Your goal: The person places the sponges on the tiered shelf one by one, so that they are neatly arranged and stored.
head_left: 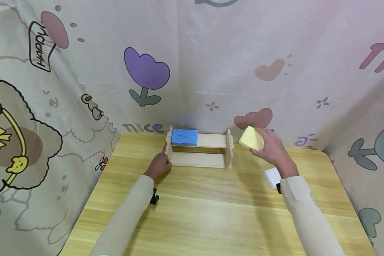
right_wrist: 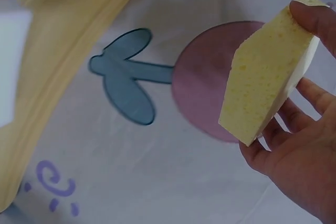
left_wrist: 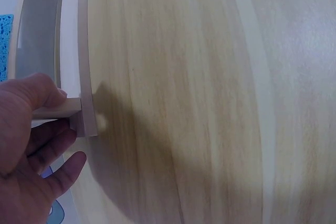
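A small two-tier wooden rack (head_left: 198,160) stands near the back of the table. My left hand (head_left: 160,165) grips its left end panel, thumb on one side and fingers on the other, as the left wrist view (left_wrist: 31,135) shows up close. On the left part of the upper shelf lies a blue sponge (head_left: 184,137). To the right of the rack, my right hand (head_left: 273,147) holds a yellow sponge (right_wrist: 268,72) up above the table, pinched between thumb and fingers. A white block (head_left: 271,177) lies on the table below the right wrist.
The wooden table (head_left: 204,213) reaches back to a patterned cloth (head_left: 204,64) that hangs behind it and along both sides. Both forearms, in pale sleeves, come in from the front edge.
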The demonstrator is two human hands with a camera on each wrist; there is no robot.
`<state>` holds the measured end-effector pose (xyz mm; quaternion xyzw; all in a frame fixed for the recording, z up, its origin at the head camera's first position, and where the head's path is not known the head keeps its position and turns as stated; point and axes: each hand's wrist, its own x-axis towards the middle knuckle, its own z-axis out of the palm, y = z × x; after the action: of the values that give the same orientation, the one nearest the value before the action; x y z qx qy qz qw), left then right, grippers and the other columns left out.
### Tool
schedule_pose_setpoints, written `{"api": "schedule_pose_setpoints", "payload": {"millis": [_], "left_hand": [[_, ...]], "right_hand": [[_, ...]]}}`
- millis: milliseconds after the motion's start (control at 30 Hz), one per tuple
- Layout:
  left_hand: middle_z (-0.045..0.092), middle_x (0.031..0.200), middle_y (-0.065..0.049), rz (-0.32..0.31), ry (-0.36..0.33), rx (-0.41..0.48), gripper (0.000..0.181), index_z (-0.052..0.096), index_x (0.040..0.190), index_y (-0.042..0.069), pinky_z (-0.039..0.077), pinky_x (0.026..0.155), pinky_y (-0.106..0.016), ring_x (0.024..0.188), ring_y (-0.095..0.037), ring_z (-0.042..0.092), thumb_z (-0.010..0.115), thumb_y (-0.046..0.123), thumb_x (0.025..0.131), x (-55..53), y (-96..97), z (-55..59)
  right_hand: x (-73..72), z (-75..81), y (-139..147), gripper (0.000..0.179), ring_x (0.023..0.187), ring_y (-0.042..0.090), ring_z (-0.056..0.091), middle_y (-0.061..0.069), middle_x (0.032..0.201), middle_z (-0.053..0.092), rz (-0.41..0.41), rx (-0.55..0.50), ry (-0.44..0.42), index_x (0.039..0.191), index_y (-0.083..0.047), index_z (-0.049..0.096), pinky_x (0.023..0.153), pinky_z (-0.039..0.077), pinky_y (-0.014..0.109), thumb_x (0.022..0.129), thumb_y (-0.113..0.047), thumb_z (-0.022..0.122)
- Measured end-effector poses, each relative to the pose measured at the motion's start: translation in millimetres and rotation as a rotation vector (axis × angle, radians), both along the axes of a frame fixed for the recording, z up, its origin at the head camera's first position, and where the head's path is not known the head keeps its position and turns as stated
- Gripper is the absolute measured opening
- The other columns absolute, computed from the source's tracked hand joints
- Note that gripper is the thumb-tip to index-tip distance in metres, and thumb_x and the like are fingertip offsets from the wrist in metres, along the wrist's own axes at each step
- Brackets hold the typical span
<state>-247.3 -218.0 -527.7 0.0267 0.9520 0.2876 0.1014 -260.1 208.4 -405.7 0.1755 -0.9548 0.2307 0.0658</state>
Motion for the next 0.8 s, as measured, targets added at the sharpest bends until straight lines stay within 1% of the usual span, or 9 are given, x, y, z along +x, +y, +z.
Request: {"api": "schedule_pose_setpoints", "payload": {"millis": [200, 267, 400, 533, 600, 633, 733, 800], "left_hand": [[0.052, 0.127, -0.031, -0.007, 0.009, 0.027, 0.092, -0.001, 0.152, 0.003, 0.048, 0.091, -0.050, 0.114, -0.040, 0.055, 0.060, 0.005, 0.082, 0.5, -1.2, -0.6], [0.053, 0.128, -0.031, -0.006, 0.011, 0.034, 0.094, -0.002, 0.152, 0.004, 0.048, 0.091, -0.050, 0.115, -0.040, 0.055, 0.060, 0.005, 0.082, 0.2, -1.3, -1.5], [0.055, 0.124, -0.030, -0.017, 0.035, 0.018, 0.096, -0.003, 0.152, 0.005, 0.051, 0.087, -0.047, 0.109, -0.037, 0.058, 0.061, 0.006, 0.081, 0.2, -2.5, -2.0], [0.057, 0.120, -0.031, -0.029, 0.061, 0.009, 0.097, -0.003, 0.152, 0.004, 0.052, 0.082, -0.045, 0.104, -0.035, 0.059, 0.062, 0.005, 0.080, 0.6, -3.7, -1.3], [0.058, 0.119, -0.031, -0.027, 0.056, 0.013, 0.096, -0.002, 0.152, 0.003, 0.053, 0.080, -0.044, 0.103, -0.035, 0.060, 0.061, 0.005, 0.080, 0.5, -3.6, -1.4], [0.057, 0.119, -0.030, -0.023, 0.046, 0.014, 0.093, 0.001, 0.152, 0.001, 0.053, 0.080, -0.044, 0.103, -0.035, 0.060, 0.061, 0.005, 0.080, 0.6, -3.6, -1.8], [0.056, 0.122, -0.030, -0.001, 0.001, 0.018, 0.089, 0.005, 0.151, 0.000, 0.052, 0.083, -0.045, 0.107, -0.036, 0.059, 0.061, 0.006, 0.081, -0.1, -2.4, -3.2], [0.055, 0.124, -0.029, 0.015, -0.022, 0.010, 0.089, 0.006, 0.151, 0.000, 0.051, 0.087, -0.047, 0.110, -0.036, 0.058, 0.061, 0.007, 0.082, -0.4, -1.8, -3.5]], "right_hand": [[-8.0, 7.5, -19, 0.078, 0.111, 0.038, 0.046, 0.023, 0.128, 0.049, 0.034, 0.027, -0.029, 0.137, -0.001, 0.042, 0.087, 0.041, 0.057, 0.070, -0.019, 0.077], [-10.3, 8.2, -24, 0.078, 0.113, 0.038, 0.046, 0.023, 0.129, 0.049, 0.047, 0.032, -0.035, 0.137, -0.001, 0.042, 0.090, 0.040, 0.057, 0.070, -0.019, 0.077], [-16.4, 8.8, -34, 0.078, 0.118, 0.038, 0.044, 0.021, 0.133, 0.049, 0.075, 0.029, -0.040, 0.137, -0.003, 0.042, 0.097, 0.035, 0.057, 0.069, -0.017, 0.077], [-23.2, 9.9, -45, 0.078, 0.120, 0.038, 0.042, 0.018, 0.133, 0.049, 0.101, 0.025, -0.043, 0.137, -0.005, 0.043, 0.097, 0.033, 0.059, 0.068, -0.016, 0.077], [-26.3, 10.3, -51, 0.078, 0.121, 0.039, 0.041, 0.018, 0.133, 0.049, 0.111, 0.030, -0.049, 0.137, -0.006, 0.044, 0.097, 0.032, 0.060, 0.067, -0.016, 0.077], [-27.8, 10.5, -54, 0.077, 0.121, 0.039, 0.041, 0.019, 0.134, 0.049, 0.113, 0.036, -0.049, 0.136, -0.007, 0.044, 0.097, 0.033, 0.060, 0.067, -0.016, 0.078], [-31.8, 11.4, -63, 0.078, 0.122, 0.040, 0.041, 0.019, 0.134, 0.048, 0.123, 0.050, -0.052, 0.136, -0.007, 0.045, 0.097, 0.031, 0.062, 0.067, -0.017, 0.079], [-33.8, 12.6, -69, 0.078, 0.121, 0.039, 0.042, 0.019, 0.131, 0.050, 0.134, 0.063, -0.050, 0.136, -0.007, 0.045, 0.096, 0.031, 0.061, 0.067, -0.018, 0.079]]}}
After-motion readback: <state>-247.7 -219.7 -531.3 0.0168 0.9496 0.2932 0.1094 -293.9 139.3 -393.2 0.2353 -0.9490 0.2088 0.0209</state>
